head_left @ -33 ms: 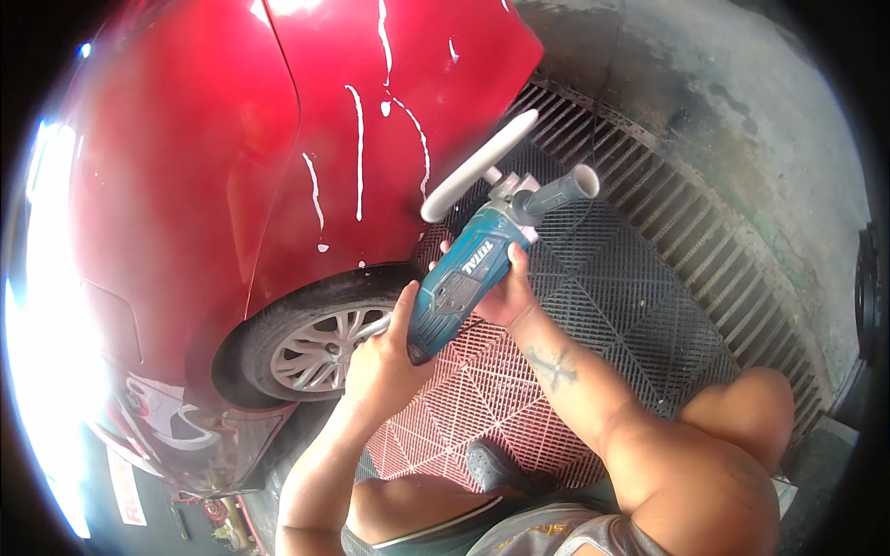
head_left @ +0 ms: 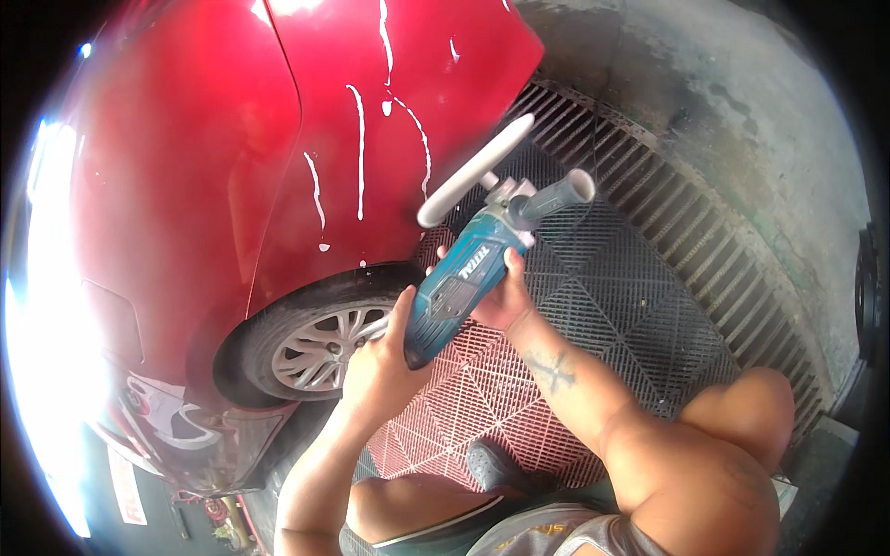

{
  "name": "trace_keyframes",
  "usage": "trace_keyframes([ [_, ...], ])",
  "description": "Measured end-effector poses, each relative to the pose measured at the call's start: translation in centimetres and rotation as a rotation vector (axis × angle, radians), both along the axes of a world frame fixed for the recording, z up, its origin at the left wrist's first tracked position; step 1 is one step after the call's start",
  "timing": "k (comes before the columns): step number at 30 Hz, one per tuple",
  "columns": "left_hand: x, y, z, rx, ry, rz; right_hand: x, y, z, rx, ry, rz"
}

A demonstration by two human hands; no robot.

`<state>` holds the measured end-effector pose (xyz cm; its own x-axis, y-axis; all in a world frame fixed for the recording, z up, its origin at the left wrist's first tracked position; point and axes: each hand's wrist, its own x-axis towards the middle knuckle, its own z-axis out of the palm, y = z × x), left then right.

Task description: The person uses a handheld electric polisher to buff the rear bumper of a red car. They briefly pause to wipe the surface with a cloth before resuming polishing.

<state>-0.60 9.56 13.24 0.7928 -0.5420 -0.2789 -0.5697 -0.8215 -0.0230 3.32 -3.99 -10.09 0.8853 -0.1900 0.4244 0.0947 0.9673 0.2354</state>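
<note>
A glossy red car body panel (head_left: 232,157) streaked with white drips fills the left. Below it sits the silver-spoked wheel (head_left: 324,347). Right of the wheel, the left hand (head_left: 380,361) wraps the rear of a teal electric polisher (head_left: 459,287); the right hand (head_left: 505,296) grips its middle. Its white round pad (head_left: 475,171) touches the panel, above the grid floor tiles (head_left: 593,306).
</note>
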Motion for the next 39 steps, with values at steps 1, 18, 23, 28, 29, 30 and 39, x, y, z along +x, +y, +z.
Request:
trace_keyframes([
  [1,-0.5,0.5,0.6,0.031,0.008,0.044,-0.2,1.1,0.1,0.01,0.018,0.035],
  [18,-0.6,1.3,0.9,0.019,-0.032,-0.03,-0.7,1.7,1.0,0.052,0.002,0.06],
  [23,0.0,-2.5,0.2,-0.006,-0.056,-0.091,0.0,-3.0,0.8,0.028,-0.042,-0.062],
  [28,-0.6,0.4,0.3,0.021,-0.056,-0.021,-0.2,0.7,0.3,0.05,-0.046,0.033],
  [29,-0.9,1.3,0.3,0.038,-0.045,0.02,-0.4,1.7,0.0,0.049,-0.031,0.064],
  [30,-1.0,2.3,0.1,0.042,-0.041,0.035,-0.7,2.7,-0.3,0.064,-0.019,0.111],
  [39,-3.0,8.0,0.1,0.108,-0.043,0.091,-1.9,8.8,-0.8,0.123,-0.016,0.295],
])
